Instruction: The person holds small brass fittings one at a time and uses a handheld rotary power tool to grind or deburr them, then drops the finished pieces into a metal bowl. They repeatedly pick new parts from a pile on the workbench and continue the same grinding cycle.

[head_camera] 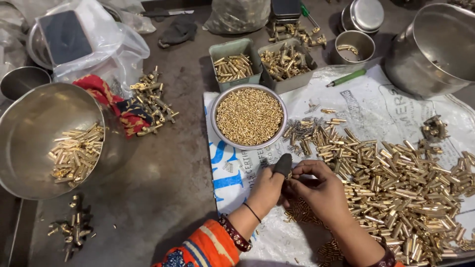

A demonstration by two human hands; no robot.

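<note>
Looking down from my head, I see my two hands pressed close together just below the round steel dish (249, 117) full of tiny gold pins. My left hand (267, 190) has a dark rubber cap (283, 164) on one finger, and that finger points up toward the dish. My right hand (319, 190) curls in against it. Both hands pinch one small brass piece (289, 176) between the fingertips, so they are shut on it, but it is too small to see well.

Right of the dish, a big heap of brass tubes (396, 188) lies on a white printed sheet (366, 101), and my right hand rests at the edge of that heap. Just beside the dish, on the same side, is a little pile of small grey screws (297, 132).

Above the dish stand two green metal boxes. The left box (235, 64) holds brass tubes and the right box (287, 63) holds knobby brass parts. A green pen-like tool (346, 77) lies a bit right of them.

Far left of the dish sits a big steel bowl (29, 128), tipped toward me, with brass tubes inside. Between that bowl and the dish lie a red and dark cloth (116, 106) and a loose bunch of brass fittings (153, 101).
</note>
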